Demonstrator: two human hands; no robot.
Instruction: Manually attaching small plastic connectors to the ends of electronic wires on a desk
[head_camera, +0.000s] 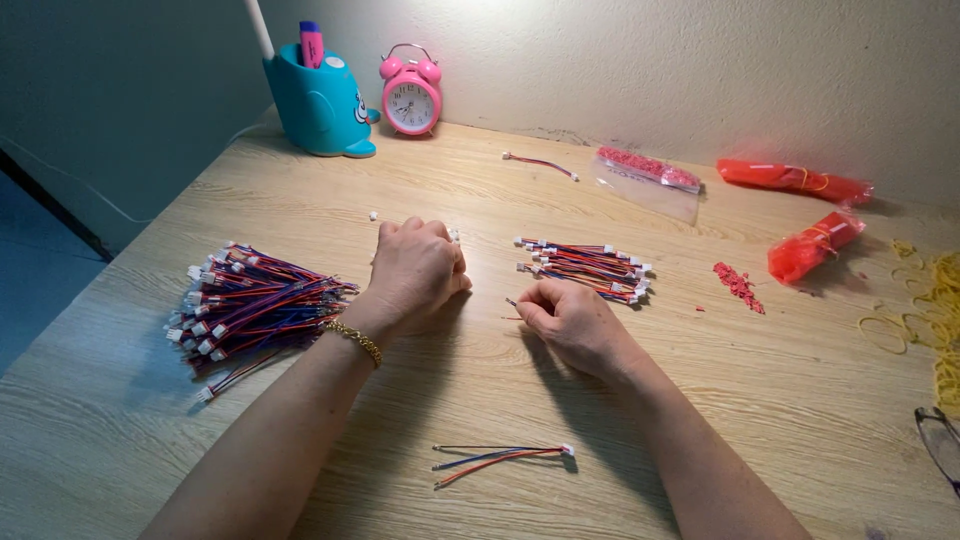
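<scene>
Wire, thin and red-tipped, pokes out from the right hand, whose grip is pinched on it at the middle of the table. It looks very light, limp and easily bent, and is best held near its end between thumb and fingertip. The left hand, with a gold chain bracelet at the wrist, is clenched into a fist just left of the right; I cannot tell what it holds.

Just beyond the right hand lies a small bundle of red, blue and black lead wires with white plastic connectors. A much larger heap of the same leads sits at the left. One loose lead lies nearer, between the forearms, and another far off.

At the far right lie a clear zip bag of small red pieces, two red plastic packets bound with rubber bands, a scatter of red bits and yellow rubber bands. Far left stand a teal whale-shaped pen holder and a pink twin-bell alarm clock.
</scene>
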